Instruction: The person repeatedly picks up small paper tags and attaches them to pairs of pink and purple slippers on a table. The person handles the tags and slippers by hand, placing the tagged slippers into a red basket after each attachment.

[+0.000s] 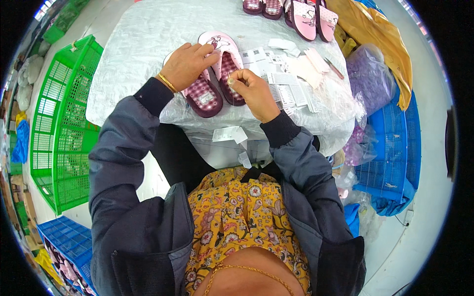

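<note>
A pair of pink slippers with checked maroon insoles lies on the table, heels toward me. My left hand (190, 64) is curled over the left slipper (203, 98), hiding most of its upper, and its fingertips touch the upper of the right slipper (221, 44). Over the right slipper's insole, the thumb and forefinger of my right hand (254, 93) are pinched together. A tiny pale thing shows at their tips, too small to name. Beside this hand are printed paper slips (289, 91), spread in overlapping stacks.
More pink slippers (303, 19) stand at the table's far right, near small scissors or snips (335, 68). Clear plastic covers the table (138, 49). A green crate (69, 128) stands left, a blue crate (382, 148) right. Paper tags (230, 133) hang at the near edge.
</note>
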{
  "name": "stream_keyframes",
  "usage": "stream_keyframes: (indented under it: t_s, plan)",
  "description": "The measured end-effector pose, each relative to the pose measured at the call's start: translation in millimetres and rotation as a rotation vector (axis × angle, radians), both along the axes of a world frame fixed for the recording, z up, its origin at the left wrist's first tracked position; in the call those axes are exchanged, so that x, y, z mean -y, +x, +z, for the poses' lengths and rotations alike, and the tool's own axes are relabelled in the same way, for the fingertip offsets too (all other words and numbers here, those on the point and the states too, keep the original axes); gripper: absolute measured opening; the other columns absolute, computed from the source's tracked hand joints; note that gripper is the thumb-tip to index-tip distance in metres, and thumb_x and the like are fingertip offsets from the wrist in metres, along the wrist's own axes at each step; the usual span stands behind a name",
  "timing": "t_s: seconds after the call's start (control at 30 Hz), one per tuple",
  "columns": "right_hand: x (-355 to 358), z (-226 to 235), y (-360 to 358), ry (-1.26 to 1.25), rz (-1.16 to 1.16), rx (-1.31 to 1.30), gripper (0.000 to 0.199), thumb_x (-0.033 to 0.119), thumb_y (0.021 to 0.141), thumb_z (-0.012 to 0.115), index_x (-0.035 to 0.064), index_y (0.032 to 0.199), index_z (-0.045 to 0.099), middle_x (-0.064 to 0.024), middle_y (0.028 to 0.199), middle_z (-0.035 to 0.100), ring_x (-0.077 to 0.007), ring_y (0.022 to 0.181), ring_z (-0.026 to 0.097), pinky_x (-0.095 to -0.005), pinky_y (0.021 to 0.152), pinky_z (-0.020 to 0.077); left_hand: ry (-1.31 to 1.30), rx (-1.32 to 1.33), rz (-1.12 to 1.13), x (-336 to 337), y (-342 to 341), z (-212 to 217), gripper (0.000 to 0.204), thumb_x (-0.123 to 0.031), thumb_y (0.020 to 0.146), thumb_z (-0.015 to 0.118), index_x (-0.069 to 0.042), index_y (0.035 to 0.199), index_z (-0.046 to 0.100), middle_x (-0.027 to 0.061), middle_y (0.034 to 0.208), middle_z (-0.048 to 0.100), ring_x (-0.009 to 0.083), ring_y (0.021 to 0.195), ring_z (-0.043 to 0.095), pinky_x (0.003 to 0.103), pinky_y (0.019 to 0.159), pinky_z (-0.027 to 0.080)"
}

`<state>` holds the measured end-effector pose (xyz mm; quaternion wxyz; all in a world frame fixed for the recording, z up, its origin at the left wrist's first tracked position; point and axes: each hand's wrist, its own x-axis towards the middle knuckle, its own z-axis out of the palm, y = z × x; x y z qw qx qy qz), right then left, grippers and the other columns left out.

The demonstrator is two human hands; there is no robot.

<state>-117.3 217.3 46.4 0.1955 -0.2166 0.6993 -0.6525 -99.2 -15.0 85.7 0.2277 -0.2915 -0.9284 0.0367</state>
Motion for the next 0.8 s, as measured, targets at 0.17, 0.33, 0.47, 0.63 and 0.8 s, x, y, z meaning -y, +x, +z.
stream_keyframes:
  t_s: [0.17,0.33,0.47,0.63,0.8]
  plan:
    - [-1,-7,0,-0.009,0.012,-0.022,0.014,0.014,0.095,0.063,0.0013,0.100,0.062,0.0032,0.091,0.058,-0.0046,0.079,0.049,-0.0214,0.072,0.0419,-0.093,0.037,-0.096,0,-8,11,0.044,-0.003,0.077,0.063,-0.017,0.118,0.056,0.0073,0.118,0.058,0.0257,0.097,0.062,0.037,0.081,0.049]
    - [-1,8,3,0.037,0.091,-0.052,0.014,0.014,0.095,0.062,0.0006,0.100,0.061,0.0025,0.090,0.058,-0.0053,0.081,0.050,-0.0213,0.073,0.0427,-0.133,0.092,-0.035,-2,-11,14,0.027,-0.006,0.076,0.062,-0.011,0.102,0.061,0.0086,0.112,0.058,0.0260,0.098,0.060,0.037,0.081,0.049]
    - [-5,16,4,-0.020,0.130,-0.046,0.013,0.013,0.095,0.061,0.0004,0.100,0.060,0.0016,0.090,0.058,-0.0068,0.079,0.052,-0.0216,0.071,0.0444,-0.059,0.077,-0.065,-14,15,22,0.018,-0.006,0.073,0.063,-0.007,0.090,0.062,0.0106,0.113,0.058,0.0273,0.107,0.056,0.037,0.084,0.048]
    - [9,11,8,-0.009,0.015,0.076,0.015,0.012,0.093,0.062,-0.0003,0.100,0.060,-0.0020,0.084,0.062,-0.0098,0.071,0.057,-0.0244,0.065,0.0480,0.082,0.086,-0.039,-20,22,10,0.026,-0.004,0.071,0.065,-0.006,0.096,0.063,0.0153,0.126,0.054,0.0313,0.114,0.053,0.039,0.092,0.046]
    - [9,-2,7,0.213,-0.196,-0.224,0.024,0.014,0.084,0.071,-0.0017,0.099,0.060,-0.0113,0.079,0.068,-0.0200,0.070,0.066,-0.0309,0.065,0.0511,0.167,0.218,0.076,-30,24,13,0.023,-0.015,0.078,0.067,-0.007,0.100,0.067,0.0173,0.134,0.052,0.0342,0.117,0.052,0.041,0.097,0.046]
